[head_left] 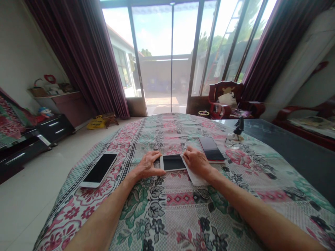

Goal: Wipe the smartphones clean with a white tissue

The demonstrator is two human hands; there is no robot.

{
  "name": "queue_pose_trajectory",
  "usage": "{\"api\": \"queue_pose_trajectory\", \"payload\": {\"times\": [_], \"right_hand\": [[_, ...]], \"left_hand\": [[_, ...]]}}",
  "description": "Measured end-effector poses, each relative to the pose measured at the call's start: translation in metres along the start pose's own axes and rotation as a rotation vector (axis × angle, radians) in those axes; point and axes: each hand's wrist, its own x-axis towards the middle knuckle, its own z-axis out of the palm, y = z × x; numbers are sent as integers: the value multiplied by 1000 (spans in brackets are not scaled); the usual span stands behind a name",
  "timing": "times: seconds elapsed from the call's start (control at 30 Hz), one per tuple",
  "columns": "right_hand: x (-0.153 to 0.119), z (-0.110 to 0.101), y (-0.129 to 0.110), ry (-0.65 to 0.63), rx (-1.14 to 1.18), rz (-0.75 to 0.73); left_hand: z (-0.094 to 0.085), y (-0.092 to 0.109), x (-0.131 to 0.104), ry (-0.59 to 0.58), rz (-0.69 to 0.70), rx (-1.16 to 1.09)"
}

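Note:
A white smartphone with a dark screen (173, 162) lies sideways on the flowered tablecloth in front of me. At its left end, my left hand (149, 164) grips the edge between thumb and fingers. My right hand (195, 161) is closed on a white cloth (196, 178) and presses it at the phone's right end. Part of the cloth is hidden under that hand. Just beyond my right hand rests a second phone with a red edge (211, 149). Another white phone (99, 170) lies to the left, apart from my left hand.
The patterned tablecloth (146, 223) covers a rounded table. Toward the right back stands a small clear bottle with a black top (237, 134). A dark tabletop (277, 146) adjoins on the right. Beyond are a wooden chair (225, 97), glass doors and purple curtains (86, 52).

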Motion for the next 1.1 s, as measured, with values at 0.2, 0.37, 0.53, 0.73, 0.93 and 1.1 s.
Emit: {"api": "queue_pose_trajectory", "payload": {"times": [0.2, 0.37, 0.53, 0.73, 0.93, 1.1], "right_hand": [[-35, -4, 8, 33, 139, -89], [-26, -2, 13, 49, 124, -43], [2, 5, 21, 55, 81, 2], [0, 3, 21, 61, 90, 5], [-36, -6, 17, 29, 174, -68], [-41, -7, 20, 24, 164, -82]], "left_hand": [[2, -1, 0, 25, 8, -1], [3, -1, -1, 28, -9, 6], [2, 0, -1, -3, -31, 8], [2, -1, 0, 14, 2, 1], [1, 1, 0, 17, 7, -1], [1, 0, 1, 21, 10, 5]]}}
